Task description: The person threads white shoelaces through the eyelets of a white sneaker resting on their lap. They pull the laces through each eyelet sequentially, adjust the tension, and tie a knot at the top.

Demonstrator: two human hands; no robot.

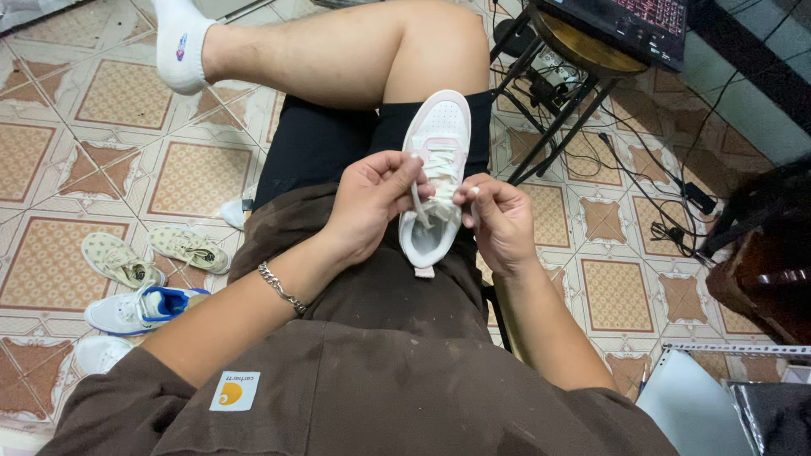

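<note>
Sneaker (439, 181), white with pale pink trim, is rested toe-away on the lap, against black shorts (317, 143) and a brown shirt (380, 338). Its white laces (435, 198) are pinched on either side: the left hand (376, 198) is closed on a lace strand, the right hand (498, 219) is closed on the other. A chain bracelet (280, 288) is worn on the left wrist. Other shoes (148, 279) are scattered on the tiled floor (101, 160) to the left; a dark metal stand (557, 110) is seen to the right.

Sneaker (439, 160) on lap, between hands; shoes (152, 270) left on floor
</note>
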